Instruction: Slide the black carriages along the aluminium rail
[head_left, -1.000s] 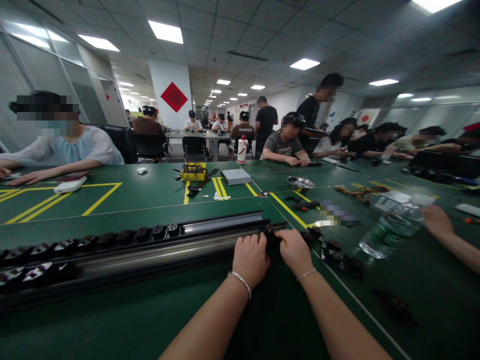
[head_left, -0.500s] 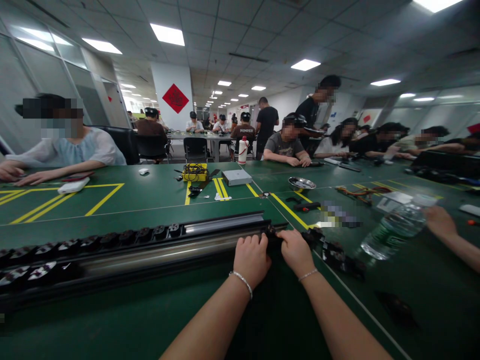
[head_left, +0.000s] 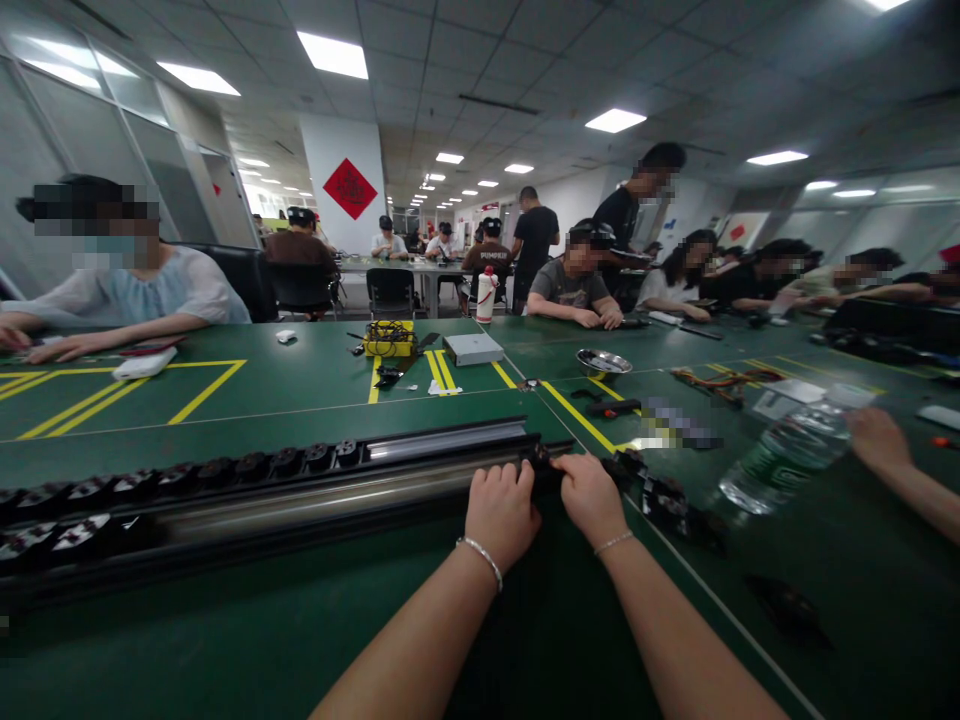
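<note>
Two long black rails lie side by side on the green table, stretching from the left edge toward the middle. In the front rail runs a shiny metal strip, with several round black parts at its left. My left hand is closed around that rail's right end, fingers over the top and thumb hidden. Beside it, my right hand is closed, its index finger against a small dark part at the rail's tip. The back rail carries a row of round black parts.
More black parts lie to the right of my hands. Another person's hand is by a water bottle. Farther back are a metal bowl, a grey box and a yellow bin of cables. Several people sit around.
The view has shifted slightly. Both my hands stay at the rail's right end, with hardly any movement of the fingers.
</note>
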